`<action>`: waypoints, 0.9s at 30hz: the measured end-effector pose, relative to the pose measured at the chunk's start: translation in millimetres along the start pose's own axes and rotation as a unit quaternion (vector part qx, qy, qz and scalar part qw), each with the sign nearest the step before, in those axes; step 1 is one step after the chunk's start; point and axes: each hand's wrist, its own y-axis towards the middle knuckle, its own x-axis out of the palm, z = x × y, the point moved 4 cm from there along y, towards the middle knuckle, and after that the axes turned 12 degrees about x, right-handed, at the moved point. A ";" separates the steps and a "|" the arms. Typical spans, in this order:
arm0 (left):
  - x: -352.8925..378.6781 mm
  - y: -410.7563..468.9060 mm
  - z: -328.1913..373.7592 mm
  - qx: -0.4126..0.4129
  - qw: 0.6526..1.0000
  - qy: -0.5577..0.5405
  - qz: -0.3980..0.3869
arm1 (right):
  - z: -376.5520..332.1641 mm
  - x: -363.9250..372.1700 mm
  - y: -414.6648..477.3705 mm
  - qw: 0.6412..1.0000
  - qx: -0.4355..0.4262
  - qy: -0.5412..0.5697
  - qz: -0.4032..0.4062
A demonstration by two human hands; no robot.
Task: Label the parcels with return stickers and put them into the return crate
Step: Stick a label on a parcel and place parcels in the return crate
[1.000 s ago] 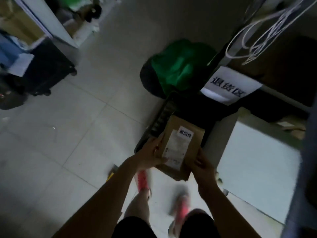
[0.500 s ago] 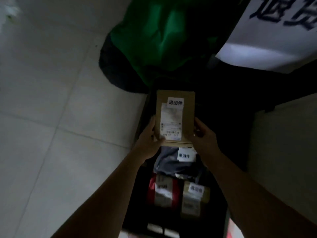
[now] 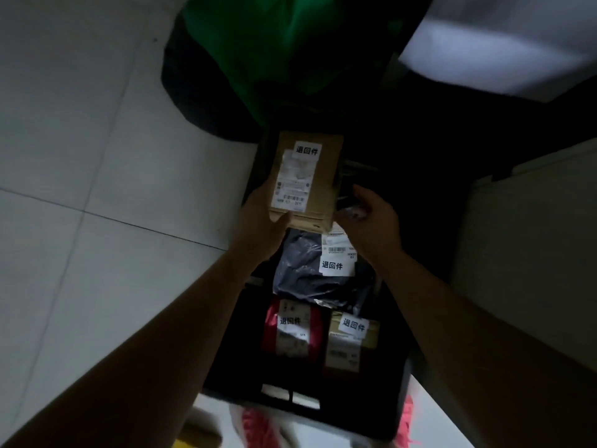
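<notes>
Over the far end of the black return crate my left hand grips the lower left corner of a brown cardboard parcel. A shipping label and a white return sticker are on the parcel. My right hand is beside the parcel's right edge with its thumb off the box. Its loosely curled fingertips are near the lower right corner. Inside the crate lie a dark grey poly bag, a red parcel and a small brown box, each with a return sticker.
A green bag on a dark base stands just beyond the crate. A white paper sign hangs at the top right and a pale surface runs along the right. Grey floor tiles lie to the left. My pink shoes are at the crate's near end.
The view has closed in on the crate. The parcel has moved forward over its far end. My right hand has come off the parcel's right side while my left still holds it.
</notes>
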 end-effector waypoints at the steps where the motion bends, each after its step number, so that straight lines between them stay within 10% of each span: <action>1: -17.0 -6.3 20.2 0.026 0.999 0.026 -0.010 | -14.2 -14.1 -16.9 0.999 -0.008 -0.030 0.012; 14: -293.2 -131.7 400.2 0.263 0.883 0.388 -0.011 | -255.1 -245.8 -363.3 0.951 -0.041 -0.284 0.114; 27: -274.6 -347.1 647.1 0.334 0.811 0.479 0.036 | -257.4 -457.0 -625.5 0.898 -0.160 -0.342 0.227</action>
